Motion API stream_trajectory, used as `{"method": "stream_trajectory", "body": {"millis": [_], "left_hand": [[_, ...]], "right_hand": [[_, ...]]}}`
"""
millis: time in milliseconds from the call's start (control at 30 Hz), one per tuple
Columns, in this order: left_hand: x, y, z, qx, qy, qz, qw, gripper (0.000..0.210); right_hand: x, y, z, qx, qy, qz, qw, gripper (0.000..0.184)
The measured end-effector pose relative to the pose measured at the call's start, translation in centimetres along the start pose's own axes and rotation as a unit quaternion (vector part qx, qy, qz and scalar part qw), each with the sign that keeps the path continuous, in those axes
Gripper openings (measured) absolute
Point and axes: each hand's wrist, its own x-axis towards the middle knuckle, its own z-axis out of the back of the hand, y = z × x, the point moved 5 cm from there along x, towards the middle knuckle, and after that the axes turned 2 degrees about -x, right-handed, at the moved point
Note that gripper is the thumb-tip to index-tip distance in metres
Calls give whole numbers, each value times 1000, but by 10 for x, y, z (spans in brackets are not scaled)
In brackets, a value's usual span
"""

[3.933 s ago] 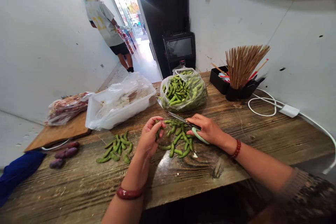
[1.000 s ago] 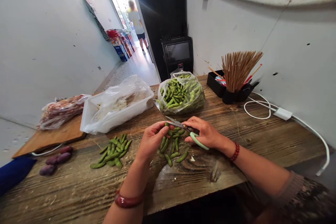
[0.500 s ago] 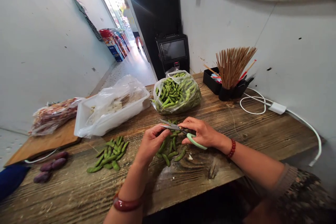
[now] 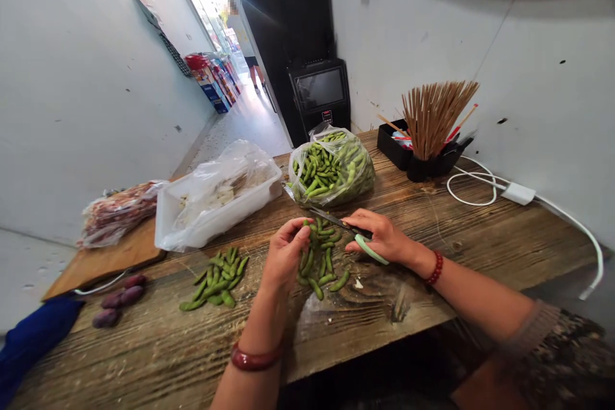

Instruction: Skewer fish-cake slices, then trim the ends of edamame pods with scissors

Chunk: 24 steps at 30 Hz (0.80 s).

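Note:
My left hand (image 4: 287, 250) is closed in a pinch on a green edamame pod (image 4: 306, 224), whose tip shows at the fingers. My right hand (image 4: 379, 236) grips scissors (image 4: 369, 248) with light green handles, their dark blades pointing left, just above and apart from the left fingertips. Beneath and between both hands lie loose edamame pods (image 4: 328, 261) on the wooden table (image 4: 384, 339). A second pile of pods (image 4: 218, 278) sits to the left of my left wrist. Behind the hands stands an open clear plastic bag (image 4: 358, 186) full of pods.
A white plastic tub (image 4: 168, 230) under plastic film stands at the back left, beside a bagged reddish food (image 4: 120, 214) on a cutting board (image 4: 110, 262). Several purple oval items (image 4: 122, 298) lie near a blue cloth (image 4: 43, 339). Skewers (image 4: 432, 118) and a white cable (image 4: 567, 218) are at right.
The scissors have moved away from the left fingertips, up and to the right, with their blades lifted. The whole view has shifted slightly, so the table's things appear further right.

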Motion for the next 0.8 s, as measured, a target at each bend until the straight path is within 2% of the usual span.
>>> {"method": "stream_trajectory", "body": {"millis": [133,367,567,800], "left_hand": [[1,5,0,-139,-4,55,989,22],[3,11,-6,-201,-13,90,975,28],[-3,11,-16,-149,29,82,985,22],[-5,13,-18,-13,54,53,997,24]], "right_hand": [[1,-1,1,0,-7,-12,1000,53],[3,0,1,-21,-2,-22,1000,58],[1,-1,-3,-28,23,-9,999,58],[1,4,-2,-47,47,3,998,53]]}}
